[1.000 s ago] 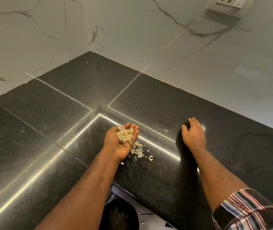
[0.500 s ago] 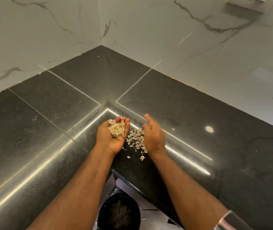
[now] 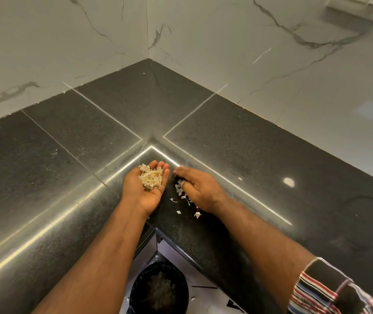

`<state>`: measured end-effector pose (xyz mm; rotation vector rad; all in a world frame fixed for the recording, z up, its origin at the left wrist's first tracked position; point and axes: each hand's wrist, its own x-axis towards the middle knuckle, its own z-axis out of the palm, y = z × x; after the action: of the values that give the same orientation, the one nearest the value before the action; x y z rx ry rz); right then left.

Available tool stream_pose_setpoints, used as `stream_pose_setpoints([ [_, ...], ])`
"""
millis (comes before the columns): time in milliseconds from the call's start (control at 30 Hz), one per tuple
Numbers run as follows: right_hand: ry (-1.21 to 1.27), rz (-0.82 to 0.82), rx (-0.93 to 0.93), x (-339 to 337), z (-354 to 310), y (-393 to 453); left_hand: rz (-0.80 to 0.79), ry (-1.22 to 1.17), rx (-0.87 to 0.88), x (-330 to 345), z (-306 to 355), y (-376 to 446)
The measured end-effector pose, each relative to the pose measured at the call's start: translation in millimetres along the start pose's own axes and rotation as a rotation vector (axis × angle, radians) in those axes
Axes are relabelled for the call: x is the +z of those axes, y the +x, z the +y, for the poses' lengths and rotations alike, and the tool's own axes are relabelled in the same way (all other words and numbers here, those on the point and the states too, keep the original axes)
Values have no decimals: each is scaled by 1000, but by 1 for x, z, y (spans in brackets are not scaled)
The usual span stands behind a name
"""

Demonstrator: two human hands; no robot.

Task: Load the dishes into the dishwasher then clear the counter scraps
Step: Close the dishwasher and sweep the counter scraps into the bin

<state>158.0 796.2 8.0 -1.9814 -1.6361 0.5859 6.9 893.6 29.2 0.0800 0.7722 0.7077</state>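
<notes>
Scraps on counter: pale peelings (image 3: 184, 200) lie loose on the black stone near the inner front edge, some half under the right hand, a few stray flakes trailing toward the edge.
Counter: the black granite counter (image 3: 237, 141) wraps an inside corner below marble walls; no dishes show on it, so by my reading the dish-loading half is over and scrap clearing is in hand.
Bin: a dark bin (image 3: 159, 288) stands on the floor below the counter's inner corner, with a pale heap already inside, and it is the likely drop point.
Right hand: the right hand (image 3: 200, 191) has come in from the far right, where it was a second ago, and now lies palm down on the stone just beside the left hand, fingers spread and fairly straight, raking the loose bits rather than pinching them; whether a few are caught under the palm I cannot tell.
Left hand: the left hand (image 3: 145, 189) stays palm up at the same spot, fingers relaxed into a shallow cup, not closed.
Scraps in palm: a yellowish mound (image 3: 151, 177) rests on the left palm and fingers, much the same size as before.
Meaning: the sweep has gathered the scattered bits tighter, so a push into the cupped palm looks due next, then the drop into the bin.
Risk: light flakes near the edge may slip off and miss the bin.
</notes>
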Motion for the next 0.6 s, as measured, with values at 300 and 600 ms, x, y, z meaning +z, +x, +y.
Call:
stream_pose_setpoints([
  [300,-33,-222,-130,1,-8,-11,25,-1,42,-14,1,-16],
  [600,386,369,262,17,-25,-43,43,49,-8,-24,-21,-51],
])
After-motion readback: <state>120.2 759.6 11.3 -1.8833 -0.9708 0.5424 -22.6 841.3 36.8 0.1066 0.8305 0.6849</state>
